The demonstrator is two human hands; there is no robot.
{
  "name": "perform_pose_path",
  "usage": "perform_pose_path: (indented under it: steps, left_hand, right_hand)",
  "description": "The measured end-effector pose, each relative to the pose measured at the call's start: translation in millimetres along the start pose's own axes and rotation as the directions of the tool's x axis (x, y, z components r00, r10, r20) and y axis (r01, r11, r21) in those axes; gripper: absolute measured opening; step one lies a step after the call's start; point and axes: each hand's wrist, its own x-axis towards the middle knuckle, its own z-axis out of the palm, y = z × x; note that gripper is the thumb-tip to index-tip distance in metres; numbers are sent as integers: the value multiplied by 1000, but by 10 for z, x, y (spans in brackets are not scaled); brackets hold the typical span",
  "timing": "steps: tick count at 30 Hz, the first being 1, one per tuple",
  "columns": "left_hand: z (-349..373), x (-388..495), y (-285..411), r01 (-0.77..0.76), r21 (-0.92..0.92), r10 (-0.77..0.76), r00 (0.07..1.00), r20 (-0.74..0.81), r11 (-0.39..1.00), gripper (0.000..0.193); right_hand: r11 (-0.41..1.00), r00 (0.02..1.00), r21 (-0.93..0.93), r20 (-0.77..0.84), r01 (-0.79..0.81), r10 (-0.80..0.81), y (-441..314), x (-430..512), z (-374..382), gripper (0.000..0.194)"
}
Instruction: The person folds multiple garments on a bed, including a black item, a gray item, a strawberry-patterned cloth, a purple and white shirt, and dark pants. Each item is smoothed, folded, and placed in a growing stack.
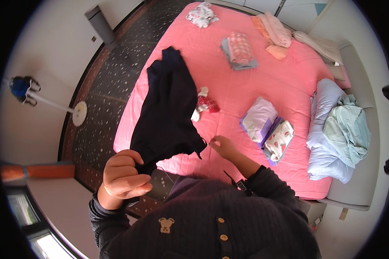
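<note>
My left hand (126, 174) grips one end of a black garment (168, 106), pants by their look, which stretches away over the near left edge of the pink-covered bed (227, 129). Just off the garment's near right corner is my right hand (223, 147), its thumb and fingers apart and nothing between them. Partly covered by the black fabric, red and white socks (206, 103) lie on the bed. To the right are a folded lilac garment (260, 118) and a folded white garment with red prints (279, 140), side by side.
Farther back lie a pink checked folded stack (240, 48), a crumpled white printed cloth (201, 14) and a pink fluffy blanket (275, 29). Blue bedding (327, 139) and a pale green cloth (347, 126) rest by the grey headboard (363, 71). A white stand (80, 113) is at left.
</note>
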Motion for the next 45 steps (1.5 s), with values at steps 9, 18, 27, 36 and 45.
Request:
perform_pose_path:
  steps: [9,18,27,36,45]
  left_hand:
    - [335,-982,1433,215,291,-184,974,-130,932,14]
    - [325,-1910,1888,470,673,-539,833,-126,570,38]
    - [88,-3370,1374,798,596,-938,269,-218,90,14]
    - [-92,-3334,972,934,-253,-949,187,-256,252,14]
    - [-123,-3110,938,922,-42,-905,368,-214,385,23]
  right_hand:
    - [673,879,729,395,-124,-266,-663,-871,1327,90]
    - [919,906,-11,-165,393,-389,-674,-1139,1442,31]
    - [849,851,-187,-99,494,-517,-1173,-1361,972,40]
    - [747,775,-386,-116,542,-622,-2062,-996,1157,12]
    - [646,776,-473,145,599,-614,-2590,-561,1323,21]
